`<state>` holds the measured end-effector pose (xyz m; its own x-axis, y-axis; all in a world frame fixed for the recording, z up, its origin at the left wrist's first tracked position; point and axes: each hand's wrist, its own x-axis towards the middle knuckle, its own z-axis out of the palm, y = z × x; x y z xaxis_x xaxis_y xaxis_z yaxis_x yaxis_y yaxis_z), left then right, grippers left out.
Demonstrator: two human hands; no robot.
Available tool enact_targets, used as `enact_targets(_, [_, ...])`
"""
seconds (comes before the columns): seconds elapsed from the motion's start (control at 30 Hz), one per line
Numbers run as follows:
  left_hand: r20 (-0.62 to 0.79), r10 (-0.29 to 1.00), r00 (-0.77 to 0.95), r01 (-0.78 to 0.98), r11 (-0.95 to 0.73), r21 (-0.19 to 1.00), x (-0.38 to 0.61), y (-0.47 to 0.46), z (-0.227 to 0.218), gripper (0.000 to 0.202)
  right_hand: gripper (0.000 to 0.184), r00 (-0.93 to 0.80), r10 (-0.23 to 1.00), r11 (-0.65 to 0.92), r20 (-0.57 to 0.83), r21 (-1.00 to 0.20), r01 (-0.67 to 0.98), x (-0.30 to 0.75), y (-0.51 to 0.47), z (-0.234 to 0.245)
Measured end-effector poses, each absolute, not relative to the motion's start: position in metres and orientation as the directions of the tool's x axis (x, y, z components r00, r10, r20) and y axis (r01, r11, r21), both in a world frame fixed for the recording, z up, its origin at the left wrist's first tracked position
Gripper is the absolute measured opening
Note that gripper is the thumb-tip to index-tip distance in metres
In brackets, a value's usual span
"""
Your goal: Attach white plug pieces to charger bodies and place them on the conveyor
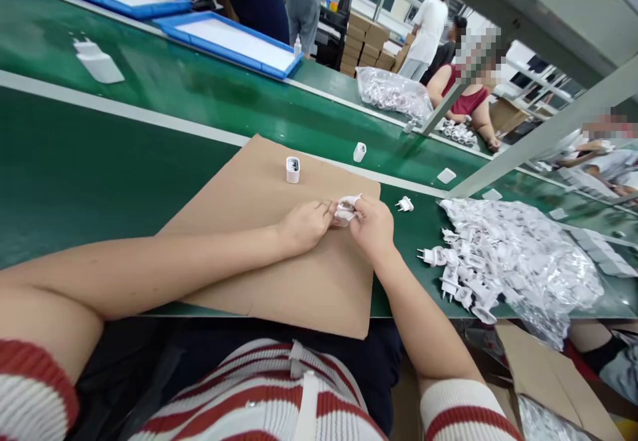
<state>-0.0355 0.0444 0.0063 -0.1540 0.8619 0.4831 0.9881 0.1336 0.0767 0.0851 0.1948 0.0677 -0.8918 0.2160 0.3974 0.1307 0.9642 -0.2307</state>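
White plastic piece (345, 212), left hand (306, 227) and right hand (375, 228) gripping it, long axis and pointing direction unclear

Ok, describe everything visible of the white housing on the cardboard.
The white housing is a small rounded block, apparently plastic. Its open end shows dark parts inside, too small to identify. It seems to stand upright, open end up, on the cardboard sheet toward its far edge, nothing else seen touching it.

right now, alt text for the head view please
A person's left hand and right hand hold a small white piece over cardboard on a green bench. An open white case stands nearby; a bag of plugs lies at right.
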Motion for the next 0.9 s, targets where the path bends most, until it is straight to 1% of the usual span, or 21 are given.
enact_targets(0.07, [0.477,0.856,-0.201,0.979,0.158,0.129,-0.032,0.044,0.012,0.040,0.035,-0.878,0.242,0.945,0.412,-0.306,0.117,0.086,0.193,0.066])
enact_targets(0.13, [0.462,0.842,-0.280,0.949,0.170,0.266,-0.029,0.043,0.018,0.033,0.038,-0.860,0.282,0.896,0.426,-0.437,0.077,0.088,0.192,0.061])
enact_targets(0.17, [0.435,0.842,-0.318,0.919,0.162,0.358,-0.029,0.044,0.022,0.029,0.042,-0.854,0.306,0.852,0.421,-0.522,0.048,0.089,0.193,0.058])
enact_targets(0.23, [0.357,0.863,-0.358,0.841,0.132,0.525,-0.031,0.047,0.030,0.022,0.057,-0.848,0.353,0.733,0.395,-0.680,-0.011,0.089,0.200,0.054])
enact_targets(0.27, [0.325,0.872,-0.365,0.811,0.126,0.572,-0.035,0.051,0.035,0.020,0.065,-0.839,0.379,0.683,0.392,-0.730,-0.032,0.089,0.207,0.053])
enact_targets(0.3, [0.305,0.875,-0.375,0.795,0.134,0.592,-0.042,0.056,0.041,0.019,0.069,-0.816,0.414,0.659,0.403,-0.751,-0.036,0.090,0.216,0.052])
enact_targets(0.33, [0.293,0.870,-0.397,0.788,0.159,0.594,-0.051,0.064,0.048,0.018,0.071,-0.777,0.464,0.667,0.424,-0.745,-0.008,0.091,0.227,0.053])
enact_targets(0.37, [0.284,0.854,-0.436,0.783,0.205,0.587,-0.063,0.073,0.055,0.018,0.070,-0.724,0.525,0.694,0.448,-0.718,0.059,0.093,0.240,0.054])
enact_targets(0.43, [0.251,0.795,-0.552,0.746,0.337,0.574,-0.095,0.094,0.071,0.023,0.064,-0.604,0.656,0.717,0.452,-0.622,0.314,0.098,0.266,0.055])
enact_targets(0.5, [0.221,0.710,-0.669,0.692,0.484,0.536,-0.135,0.117,0.084,0.032,0.061,-0.538,0.759,0.648,0.367,-0.505,0.570,0.104,0.288,0.054])
enact_targets(0.53, [0.197,0.679,-0.707,0.665,0.543,0.513,-0.155,0.127,0.089,0.036,0.061,-0.535,0.788,0.614,0.305,-0.454,0.646,0.106,0.296,0.052])
enact_targets(0.57, [0.158,0.650,-0.743,0.631,0.602,0.489,-0.173,0.136,0.092,0.037,0.060,-0.548,0.800,0.597,0.245,-0.416,0.686,0.109,0.302,0.050])
enact_targets(0.6, [0.118,0.626,-0.771,0.600,0.652,0.464,-0.189,0.143,0.094,0.036,0.058,-0.569,0.798,0.597,0.200,-0.395,0.699,0.110,0.306,0.048])
enact_targets(0.67, [0.049,0.577,-0.815,0.540,0.728,0.422,-0.213,0.150,0.094,0.033,0.050,-0.602,0.780,0.615,0.169,-0.388,0.687,0.112,0.310,0.044])
enact_targets(0.73, [-0.003,0.526,-0.851,0.483,0.785,0.388,-0.227,0.153,0.091,0.033,0.044,-0.589,0.785,0.608,0.191,-0.415,0.676,0.113,0.311,0.041])
enact_targets(0.8, [-0.054,0.472,-0.880,0.424,0.831,0.360,-0.232,0.156,0.090,0.039,0.046,-0.554,0.804,0.583,0.217,-0.473,0.661,0.112,0.312,0.041])
enact_targets(0.83, [-0.046,0.440,-0.897,0.398,0.848,0.351,-0.231,0.158,0.091,0.047,0.050,-0.540,0.811,0.570,0.226,-0.512,0.642,0.111,0.313,0.041])
enact_targets(0.87, [0.004,0.405,-0.914,0.381,0.857,0.346,-0.229,0.160,0.093,0.056,0.054,-0.530,0.816,0.557,0.231,-0.560,0.613,0.110,0.313,0.041])
enact_targets(0.9, [0.095,0.380,-0.920,0.388,0.853,0.349,-0.226,0.164,0.095,0.064,0.054,-0.525,0.820,0.539,0.229,-0.617,0.573,0.109,0.314,0.042])
